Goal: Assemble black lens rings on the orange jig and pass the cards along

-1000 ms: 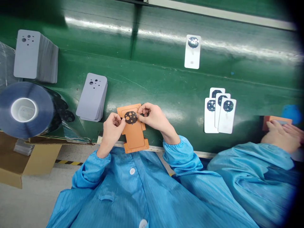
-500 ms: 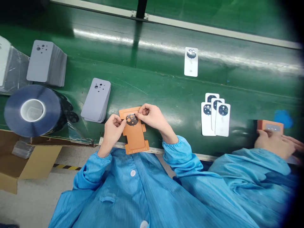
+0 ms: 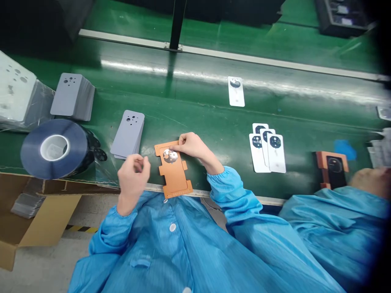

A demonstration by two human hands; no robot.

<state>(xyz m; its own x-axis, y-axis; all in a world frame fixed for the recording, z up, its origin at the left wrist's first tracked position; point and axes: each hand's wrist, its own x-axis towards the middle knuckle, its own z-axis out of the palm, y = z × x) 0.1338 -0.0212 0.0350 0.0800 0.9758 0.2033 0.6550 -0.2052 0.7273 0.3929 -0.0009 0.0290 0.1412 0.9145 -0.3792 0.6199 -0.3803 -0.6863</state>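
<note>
Glossy green bench (image 3: 198,116), pale rail (image 3: 244,57) behind; grey floor (image 3: 49,260), yellow-black tape (image 3: 82,229).

An open cardboard box (image 3: 50,224) stands near striped floor tape (image 3: 82,229), with a dark tray (image 3: 342,30) at upper right.

Catching fairly bright, cool light across the green bench (image 3: 195,114). Streaking with long white glare along the far side. Glinting pale off the round film (image 3: 170,157). Sinking into shadow at far left. Blackening along a curved right border. Blurring around the co-worker's hand (image 3: 371,182).
</note>
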